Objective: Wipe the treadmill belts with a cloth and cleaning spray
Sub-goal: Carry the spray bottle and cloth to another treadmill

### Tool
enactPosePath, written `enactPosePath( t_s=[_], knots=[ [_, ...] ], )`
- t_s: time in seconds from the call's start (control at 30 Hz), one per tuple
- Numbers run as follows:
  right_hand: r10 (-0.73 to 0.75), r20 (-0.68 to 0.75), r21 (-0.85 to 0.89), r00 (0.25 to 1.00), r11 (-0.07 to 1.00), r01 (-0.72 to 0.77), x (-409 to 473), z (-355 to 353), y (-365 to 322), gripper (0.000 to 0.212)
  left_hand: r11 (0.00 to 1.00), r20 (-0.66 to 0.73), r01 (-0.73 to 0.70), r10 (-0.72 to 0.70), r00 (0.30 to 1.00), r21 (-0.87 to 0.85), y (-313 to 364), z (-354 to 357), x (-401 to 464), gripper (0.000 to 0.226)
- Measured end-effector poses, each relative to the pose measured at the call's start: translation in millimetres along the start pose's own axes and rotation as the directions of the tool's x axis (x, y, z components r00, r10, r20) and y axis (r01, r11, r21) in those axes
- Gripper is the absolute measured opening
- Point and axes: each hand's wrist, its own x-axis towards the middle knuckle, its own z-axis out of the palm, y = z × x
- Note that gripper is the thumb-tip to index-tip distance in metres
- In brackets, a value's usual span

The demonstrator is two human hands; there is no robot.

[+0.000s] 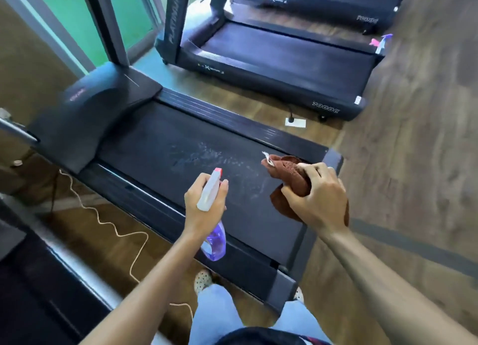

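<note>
Left hand (pixel 204 207) wrapped round spray bottle (pixel 213 215), nozzle over nearest treadmill belt (pixel 160 148). Right hand (pixel 319 197) clamped on bunched brown cloth (pixel 289 181), pressed to belt by far side rail (pixel 258 123). Wet droplets (pixel 207 155) mid-belt. Risks: smearing if cloth skips patch; overspray reaching wood floor (pixel 413 111). Open belt forward toward motor cover (pixel 98 104).

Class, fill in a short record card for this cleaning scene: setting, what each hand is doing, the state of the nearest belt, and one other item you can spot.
setting: room with several treadmills on a wood-look floor
left hand: grips a spray bottle, nozzle toward the belt
right hand: holds a brown cloth over the belt
nearest belt: whitish spray marks near its middle
other item: second spray bottle by the next treadmill
</note>
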Motion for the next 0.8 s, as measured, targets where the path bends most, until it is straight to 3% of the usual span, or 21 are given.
enactPosePath(
  t_s=[0.23, 0.43, 0.67, 0.8],
  knots=[
    [0.232, -0.157, -0.101, 0.96, 0.963, -0.25, -8, 64, -33, 0.051, 0.997, 0.278, 0.057, -0.043, 0.96, -0.043, -49, -14, 98, 0.03],
    [0.366, -0.236, -0.135, 0.9, 0.905, -0.403, -34, 93, -51, 0.049, 1.0, 0.446, -0.001, 0.012, 0.895, -0.025, -75, -5, 124, 0.031],
    [0.448, -0.323, -0.119, 0.833, 0.854, -0.506, -69, 130, -8, 0.046, 0.996, 0.559, -0.037, -0.018, 0.829, 0.086, -142, 51, 112, 0.035],
    [0.485, -0.342, -0.105, 0.805, 0.831, -0.546, -95, 163, 38, 0.045, 0.993, 0.625, 0.016, -0.086, 0.776, 0.117, -197, 99, 91, 0.032]
  ],
)
